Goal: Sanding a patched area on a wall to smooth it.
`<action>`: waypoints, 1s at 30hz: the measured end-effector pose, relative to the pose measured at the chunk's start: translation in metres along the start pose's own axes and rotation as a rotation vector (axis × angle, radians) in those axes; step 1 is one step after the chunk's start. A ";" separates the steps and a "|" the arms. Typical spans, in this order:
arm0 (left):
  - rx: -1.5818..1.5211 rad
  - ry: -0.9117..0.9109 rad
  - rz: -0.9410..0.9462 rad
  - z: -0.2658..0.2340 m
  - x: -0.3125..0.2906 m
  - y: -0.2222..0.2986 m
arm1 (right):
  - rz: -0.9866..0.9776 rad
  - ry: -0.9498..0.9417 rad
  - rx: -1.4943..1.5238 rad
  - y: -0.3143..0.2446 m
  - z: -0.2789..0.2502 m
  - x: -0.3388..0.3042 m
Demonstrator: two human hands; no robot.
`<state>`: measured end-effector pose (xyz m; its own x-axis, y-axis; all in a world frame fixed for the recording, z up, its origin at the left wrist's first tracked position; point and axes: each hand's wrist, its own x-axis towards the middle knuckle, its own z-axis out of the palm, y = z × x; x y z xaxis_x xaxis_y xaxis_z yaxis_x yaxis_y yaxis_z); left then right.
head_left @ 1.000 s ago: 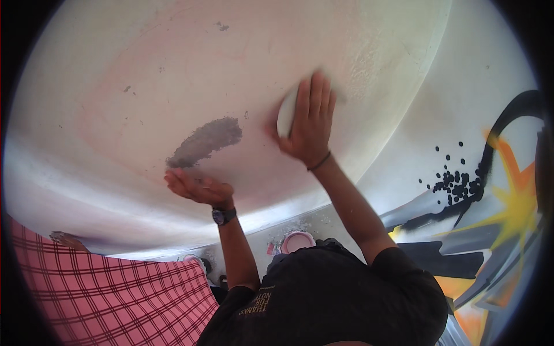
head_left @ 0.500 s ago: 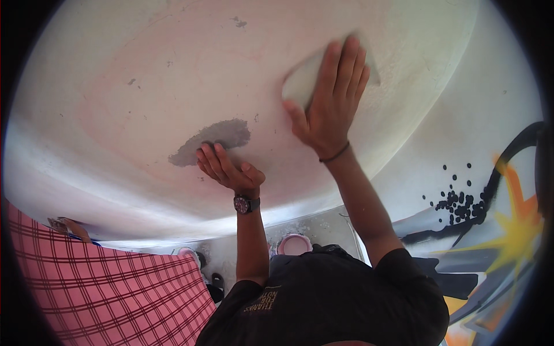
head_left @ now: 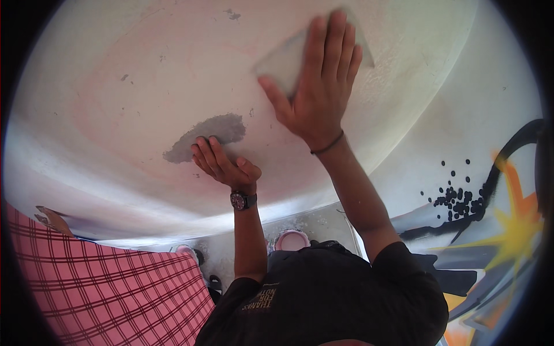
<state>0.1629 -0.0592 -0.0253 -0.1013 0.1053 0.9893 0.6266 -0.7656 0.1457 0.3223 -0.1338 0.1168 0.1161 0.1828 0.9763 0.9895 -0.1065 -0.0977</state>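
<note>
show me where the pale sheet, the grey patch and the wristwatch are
Pale sheet [head_left: 284,62], head view: its uncovered part, left of the right hand [head_left: 319,92].
Grey patch [head_left: 208,127], head view: its upper part, just above the left hand [head_left: 227,167].
Wristwatch [head_left: 238,200], head view: its round face.

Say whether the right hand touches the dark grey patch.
Apart: the head view shows bare pale surface between the right hand and the dark grey patch.

A wall-finishing work site
The pale, scuffed wall [head_left: 190,69] shows a grey patch [head_left: 228,123] at ten o'clock; a colourful mural [head_left: 513,233] spreads at three; a pink tub [head_left: 291,241] stands on spattered floor [head_left: 330,224] at six.
</note>
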 end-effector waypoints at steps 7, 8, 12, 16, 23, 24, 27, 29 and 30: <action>-0.012 -0.001 0.003 -0.002 0.000 -0.004 | 0.041 -0.037 0.072 -0.015 0.008 -0.060; -0.014 0.002 0.002 -0.002 0.001 -0.004 | 0.039 -0.035 0.071 -0.016 0.009 -0.077; -0.022 0.001 -0.003 -0.002 0.000 -0.003 | 0.009 -0.095 0.047 -0.014 0.008 -0.073; -0.004 -0.002 -0.006 -0.004 -0.001 -0.007 | -0.108 0.047 0.056 -0.015 -0.001 0.015; -0.004 -0.009 -0.012 -0.008 -0.001 -0.004 | -0.075 -0.048 0.097 -0.024 0.002 -0.041; -0.007 -0.010 -0.017 -0.008 0.000 -0.002 | -0.055 -0.080 0.113 -0.026 0.004 -0.063; -0.007 -0.020 -0.018 -0.004 -0.005 -0.003 | -0.030 -0.092 0.119 -0.029 0.011 -0.067; -0.007 -0.034 -0.018 -0.003 -0.006 -0.005 | -0.021 -0.076 0.104 -0.032 0.010 -0.047; -0.007 -0.033 -0.018 -0.003 -0.006 -0.005 | -0.038 -0.023 0.091 -0.029 0.008 -0.019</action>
<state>0.1582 -0.0581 -0.0323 -0.0864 0.1398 0.9864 0.6196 -0.7678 0.1631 0.2920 -0.1263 0.0999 0.0794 0.2080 0.9749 0.9968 -0.0101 -0.0791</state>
